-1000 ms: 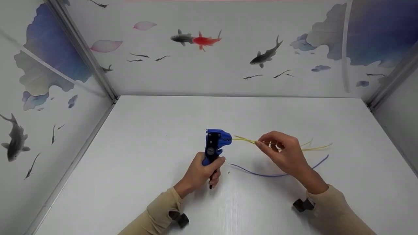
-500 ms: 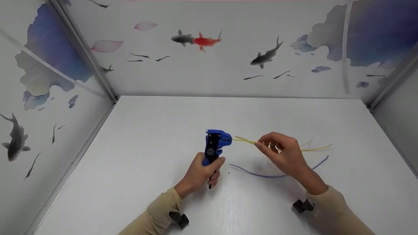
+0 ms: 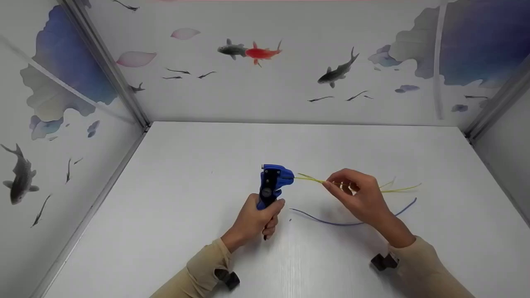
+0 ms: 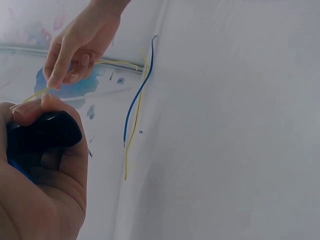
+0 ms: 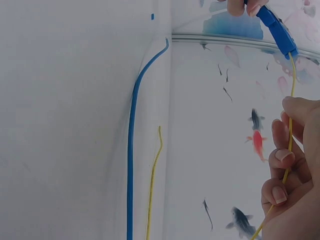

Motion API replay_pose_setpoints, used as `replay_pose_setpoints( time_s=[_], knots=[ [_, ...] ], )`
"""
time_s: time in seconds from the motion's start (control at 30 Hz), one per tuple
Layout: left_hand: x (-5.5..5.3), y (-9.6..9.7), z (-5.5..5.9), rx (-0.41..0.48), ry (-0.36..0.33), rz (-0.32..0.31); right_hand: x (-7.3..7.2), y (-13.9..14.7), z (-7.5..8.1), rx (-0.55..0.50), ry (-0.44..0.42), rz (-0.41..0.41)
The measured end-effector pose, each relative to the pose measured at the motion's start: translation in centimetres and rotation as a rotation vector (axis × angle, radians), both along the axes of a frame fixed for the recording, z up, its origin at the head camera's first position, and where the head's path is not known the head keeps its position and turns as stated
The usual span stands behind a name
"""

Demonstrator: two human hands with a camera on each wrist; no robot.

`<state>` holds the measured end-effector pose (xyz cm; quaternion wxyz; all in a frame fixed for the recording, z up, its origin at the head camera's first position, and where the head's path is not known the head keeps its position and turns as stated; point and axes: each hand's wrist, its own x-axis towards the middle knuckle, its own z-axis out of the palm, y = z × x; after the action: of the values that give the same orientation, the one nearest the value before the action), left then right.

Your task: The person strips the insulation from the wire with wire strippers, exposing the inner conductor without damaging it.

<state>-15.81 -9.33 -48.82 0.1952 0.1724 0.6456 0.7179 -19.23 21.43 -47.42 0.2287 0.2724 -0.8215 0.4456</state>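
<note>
My left hand (image 3: 253, 220) grips the handles of a blue and black wire stripper (image 3: 270, 182), its head upright and its nose facing right. One end of a thin yellow wire (image 5: 293, 75) runs into that nose. Between thumb and fingertips, my right hand (image 3: 361, 193) pinches the same wire a short way from the tool. The rest of the wire passes along the fingers and out behind them. In the left wrist view the black handle end (image 4: 50, 131) sits inside the curled left fingers, and the tool's head is hidden.
On the white table (image 3: 186, 198) lies a curved blue wire (image 3: 339, 224), partly under the right wrist in the head view. A second yellow wire (image 5: 151, 185) lies beside it. Near the blue wire's left end is a tiny blue scrap (image 3: 290, 219). Printed walls (image 3: 269, 91) enclose the table.
</note>
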Motion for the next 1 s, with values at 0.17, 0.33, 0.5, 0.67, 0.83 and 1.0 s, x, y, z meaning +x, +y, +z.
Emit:
replay_pose_setpoints(
  time_s=[0.17, 0.33, 0.5, 0.67, 0.83, 1.0],
  knots=[
    [-0.04, -0.03, -0.02, 0.007, -0.015, -0.001, 0.03, -0.17, -0.02, -0.005, 0.016, -0.005],
    [-0.07, -0.06, -0.05, 0.007, -0.017, 0.002, -0.03, -0.2, -0.14, -0.005, 0.017, -0.005],
    [-0.1, -0.03, -0.07, 0.013, -0.027, 0.005, 0.0, -0.17, -0.17, -0.002, 0.006, -0.003],
    [-0.08, 0.02, -0.01, 0.013, -0.034, 0.014, 0.02, -0.19, -0.1, -0.007, 0.0, 0.005],
    [-0.04, 0.11, -0.03, 0.01, -0.036, 0.024, 0.03, -0.2, -0.12, -0.012, 0.004, 0.01],
    [-0.1, 0.17, -0.07, -0.003, -0.032, 0.027, 0.04, -0.23, -0.1, -0.011, 0.003, 0.006]
  ],
)
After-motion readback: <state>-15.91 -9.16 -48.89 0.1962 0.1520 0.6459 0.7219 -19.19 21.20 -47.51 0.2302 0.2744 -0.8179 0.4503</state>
